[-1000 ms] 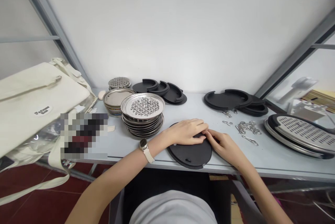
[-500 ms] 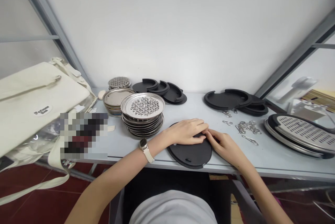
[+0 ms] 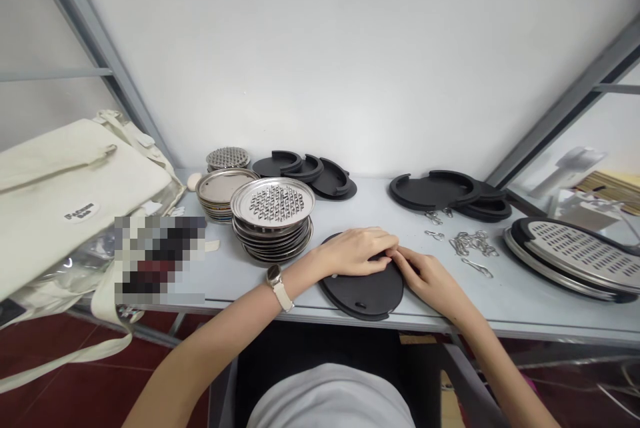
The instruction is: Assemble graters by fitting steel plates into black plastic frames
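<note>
A black round plastic disc (image 3: 370,291) with a small hole near its front edge lies on the tabletop before me. My left hand (image 3: 359,251), a watch (image 3: 275,279) on its wrist, reaches across the disc with the thumb on its face and the fingers closed at its far right rim. Against the same stretch of rim, the fingers of my right hand (image 3: 425,276) are pinched together and meet the left fingertips. Whatever sits between the right fingertips is hidden. Loose wire clips (image 3: 475,243) are scattered to the right of that hand.
Stacked metal grater plates (image 3: 274,205) and rimmed metal discs (image 3: 226,186) stand on the left. More black discs (image 3: 433,189) rest by the wall. Slotted graters (image 3: 583,251) in black frames lie far right. A cream bag (image 3: 75,168) covers the left end.
The black disc has shifted very slightly, its front edge now a touch farther from me. Both hands keep nearly the same place and grip.
</note>
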Tool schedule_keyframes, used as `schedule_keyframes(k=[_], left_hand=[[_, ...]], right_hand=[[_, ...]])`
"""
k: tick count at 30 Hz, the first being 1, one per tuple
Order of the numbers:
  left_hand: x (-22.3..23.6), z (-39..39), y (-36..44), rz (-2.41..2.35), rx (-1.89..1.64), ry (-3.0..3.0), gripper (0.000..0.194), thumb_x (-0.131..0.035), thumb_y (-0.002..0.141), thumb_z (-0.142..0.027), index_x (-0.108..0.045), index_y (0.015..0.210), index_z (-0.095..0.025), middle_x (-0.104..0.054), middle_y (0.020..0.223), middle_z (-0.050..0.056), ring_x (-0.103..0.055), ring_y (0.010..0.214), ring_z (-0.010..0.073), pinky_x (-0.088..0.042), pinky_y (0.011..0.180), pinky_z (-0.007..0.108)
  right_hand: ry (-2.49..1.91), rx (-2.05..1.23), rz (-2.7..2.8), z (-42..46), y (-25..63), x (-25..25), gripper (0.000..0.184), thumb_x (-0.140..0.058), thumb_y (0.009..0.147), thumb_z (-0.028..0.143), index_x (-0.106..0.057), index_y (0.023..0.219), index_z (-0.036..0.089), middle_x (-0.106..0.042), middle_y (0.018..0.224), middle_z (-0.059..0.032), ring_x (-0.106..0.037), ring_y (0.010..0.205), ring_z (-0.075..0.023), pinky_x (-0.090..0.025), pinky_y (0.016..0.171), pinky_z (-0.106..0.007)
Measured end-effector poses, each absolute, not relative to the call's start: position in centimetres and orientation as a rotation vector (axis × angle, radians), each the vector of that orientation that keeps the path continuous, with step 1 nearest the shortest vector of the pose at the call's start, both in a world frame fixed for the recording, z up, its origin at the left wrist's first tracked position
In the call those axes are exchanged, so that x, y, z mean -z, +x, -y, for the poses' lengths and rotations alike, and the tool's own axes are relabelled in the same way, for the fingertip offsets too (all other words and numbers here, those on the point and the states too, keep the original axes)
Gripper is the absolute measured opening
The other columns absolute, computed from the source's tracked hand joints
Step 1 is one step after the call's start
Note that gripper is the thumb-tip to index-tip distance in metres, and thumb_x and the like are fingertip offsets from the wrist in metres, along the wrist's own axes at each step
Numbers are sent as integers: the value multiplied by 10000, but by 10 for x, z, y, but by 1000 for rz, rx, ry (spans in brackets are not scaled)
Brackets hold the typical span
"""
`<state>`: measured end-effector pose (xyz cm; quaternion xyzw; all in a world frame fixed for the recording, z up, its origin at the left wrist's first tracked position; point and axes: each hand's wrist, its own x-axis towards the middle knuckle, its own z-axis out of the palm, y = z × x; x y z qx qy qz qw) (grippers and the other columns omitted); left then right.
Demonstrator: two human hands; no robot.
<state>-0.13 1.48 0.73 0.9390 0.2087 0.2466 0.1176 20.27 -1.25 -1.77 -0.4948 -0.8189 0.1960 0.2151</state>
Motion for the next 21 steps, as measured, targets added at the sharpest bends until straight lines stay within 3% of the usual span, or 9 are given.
schedule_keyframes(k=[7,16,21], left_hand=[[-6,-14,0,-685,-707,2760,82,-482,887,-205,-491,966,-184,-562,981,71,-555,865,192,-454,727,301],[-8,-12,0,-737,-718,2740,143,-505,876,-216,-449,1004,-191,-548,992,63,-570,843,188,-460,696,301],[-9,-11,1,-733,-737,2702,180,-517,867,-212,-429,1023,-199,-551,1006,62,-580,879,194,-473,731,311]], right_hand=[[-1428,-500,2255,9,200,20,378,-315,971,389,-643,903,214,-731,814,-66,-671,722,-248,-411,654,-295],[-1500,-454,2213,7,193,13,525,-262,968,482,-567,635,213,-678,619,-55,-603,570,-203,-367,567,-270],[-1602,-441,2188,7,190,11,568,-242,968,506,-563,602,213,-676,613,-59,-588,561,-200,-349,557,-271]])
